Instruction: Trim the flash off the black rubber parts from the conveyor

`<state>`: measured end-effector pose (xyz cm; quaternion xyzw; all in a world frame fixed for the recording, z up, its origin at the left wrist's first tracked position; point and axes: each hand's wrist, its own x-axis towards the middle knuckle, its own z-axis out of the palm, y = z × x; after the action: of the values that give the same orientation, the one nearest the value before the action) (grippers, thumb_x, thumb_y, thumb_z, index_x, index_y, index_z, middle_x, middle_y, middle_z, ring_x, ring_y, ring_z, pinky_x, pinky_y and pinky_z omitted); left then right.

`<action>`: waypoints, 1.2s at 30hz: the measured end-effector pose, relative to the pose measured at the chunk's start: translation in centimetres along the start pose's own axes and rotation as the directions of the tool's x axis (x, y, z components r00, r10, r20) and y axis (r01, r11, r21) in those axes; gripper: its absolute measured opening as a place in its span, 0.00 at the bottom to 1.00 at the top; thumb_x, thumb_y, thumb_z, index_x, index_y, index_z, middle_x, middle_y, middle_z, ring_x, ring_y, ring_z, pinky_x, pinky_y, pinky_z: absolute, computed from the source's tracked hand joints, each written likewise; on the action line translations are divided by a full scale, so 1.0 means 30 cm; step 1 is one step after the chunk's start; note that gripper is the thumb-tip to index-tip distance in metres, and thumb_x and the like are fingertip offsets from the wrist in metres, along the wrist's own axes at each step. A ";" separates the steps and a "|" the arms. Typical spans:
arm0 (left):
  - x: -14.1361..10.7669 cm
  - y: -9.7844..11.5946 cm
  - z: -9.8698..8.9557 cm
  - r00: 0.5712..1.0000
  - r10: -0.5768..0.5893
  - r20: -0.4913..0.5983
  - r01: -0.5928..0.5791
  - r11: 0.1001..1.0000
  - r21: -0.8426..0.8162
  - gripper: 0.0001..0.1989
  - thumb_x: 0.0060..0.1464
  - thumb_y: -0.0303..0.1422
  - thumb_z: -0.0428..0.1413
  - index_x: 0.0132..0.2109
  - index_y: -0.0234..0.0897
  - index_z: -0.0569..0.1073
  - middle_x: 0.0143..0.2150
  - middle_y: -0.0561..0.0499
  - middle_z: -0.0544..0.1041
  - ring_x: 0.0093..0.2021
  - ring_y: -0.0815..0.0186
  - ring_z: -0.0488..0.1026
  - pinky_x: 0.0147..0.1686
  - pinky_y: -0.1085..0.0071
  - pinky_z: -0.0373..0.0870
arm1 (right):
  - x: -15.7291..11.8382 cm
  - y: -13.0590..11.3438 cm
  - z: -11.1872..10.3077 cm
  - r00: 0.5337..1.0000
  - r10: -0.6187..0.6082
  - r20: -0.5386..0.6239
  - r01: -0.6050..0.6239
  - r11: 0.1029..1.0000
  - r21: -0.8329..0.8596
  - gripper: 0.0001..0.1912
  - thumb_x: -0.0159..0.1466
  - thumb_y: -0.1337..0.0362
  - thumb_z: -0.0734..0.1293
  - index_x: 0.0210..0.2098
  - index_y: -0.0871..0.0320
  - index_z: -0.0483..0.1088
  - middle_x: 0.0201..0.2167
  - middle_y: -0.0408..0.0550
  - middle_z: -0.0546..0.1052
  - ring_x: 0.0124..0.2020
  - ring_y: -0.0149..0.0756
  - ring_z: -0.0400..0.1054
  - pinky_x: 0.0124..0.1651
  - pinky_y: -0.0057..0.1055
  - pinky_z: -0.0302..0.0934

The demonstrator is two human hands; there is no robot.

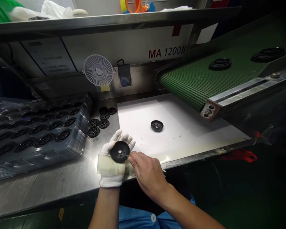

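Observation:
My left hand (109,148), in a white glove with a pale yellow wrap at the wrist, cradles a black round plastic part (115,156). The part's hollow side faces me, with a hole at its centre. My bare right hand (149,170) is closed in a pinch at the part's right edge. A thin tip juts from between its fingers and meets the rim; most of this thin tool is hidden in the hand. Another black round part (157,126) lies on the white sheet (138,111) beyond my hands.
Several black parts (104,123) lie on the metal table (85,173). To their left stands a clear plastic tray stack (78,136) filled with similar parts. A green conveyor belt (193,79) carries more at right. A fan (98,70) and phone (125,75) are at the back.

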<state>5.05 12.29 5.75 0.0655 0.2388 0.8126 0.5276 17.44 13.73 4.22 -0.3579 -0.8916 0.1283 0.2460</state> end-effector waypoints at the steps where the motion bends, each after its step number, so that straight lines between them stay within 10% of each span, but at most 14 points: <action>1: 0.001 0.002 -0.005 1.000 0.001 0.016 -0.001 1.000 -0.007 0.17 0.48 0.27 0.52 0.46 0.30 0.73 0.37 0.42 0.75 0.40 0.58 0.73 0.42 0.58 0.72 | 0.001 0.006 -0.002 1.000 0.003 -0.014 -0.003 1.000 -0.013 0.13 0.71 0.60 0.54 0.34 0.54 0.65 0.28 0.41 0.72 0.29 0.32 0.66 0.30 0.27 0.49; 13: 0.028 -0.021 0.008 0.972 0.178 -0.153 -0.198 0.972 -0.128 0.06 0.51 0.24 0.55 0.38 0.34 0.73 0.26 0.54 0.70 0.30 0.73 0.69 0.37 0.71 0.71 | -0.006 -0.036 0.027 1.000 0.030 0.007 -0.029 0.999 -0.029 0.12 0.71 0.60 0.53 0.34 0.53 0.64 0.28 0.41 0.72 0.29 0.33 0.66 0.29 0.29 0.46; 20: 0.007 0.009 -0.010 1.000 -0.031 0.001 0.031 0.999 0.032 0.16 0.49 0.28 0.51 0.46 0.30 0.72 0.38 0.40 0.74 0.41 0.55 0.72 0.40 0.56 0.72 | 0.004 -0.003 0.021 1.000 0.026 -0.006 -0.026 0.999 -0.029 0.12 0.71 0.60 0.54 0.36 0.54 0.66 0.29 0.41 0.72 0.29 0.33 0.66 0.29 0.29 0.47; 25: 0.020 0.002 -0.011 0.999 0.037 -0.024 -0.037 0.999 -0.005 0.10 0.49 0.26 0.53 0.40 0.30 0.74 0.27 0.49 0.71 0.29 0.67 0.70 0.34 0.67 0.71 | 0.004 0.005 0.016 0.999 0.050 -0.019 -0.051 0.995 -0.083 0.12 0.71 0.60 0.53 0.36 0.53 0.65 0.28 0.41 0.72 0.27 0.33 0.66 0.28 0.29 0.45; 36: -0.021 0.001 0.025 0.991 0.126 -0.049 -0.127 0.992 -0.025 0.10 0.51 0.26 0.54 0.42 0.34 0.73 0.32 0.50 0.74 0.36 0.65 0.73 0.43 0.62 0.71 | -0.035 -0.046 -0.007 1.000 -0.001 -0.010 0.001 1.000 -0.021 0.12 0.71 0.60 0.54 0.34 0.53 0.63 0.28 0.40 0.71 0.28 0.34 0.66 0.29 0.30 0.45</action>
<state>5.57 11.96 6.53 0.0540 0.2353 0.8490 0.4701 17.41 12.03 4.59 -0.3608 -0.8918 0.1169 0.2467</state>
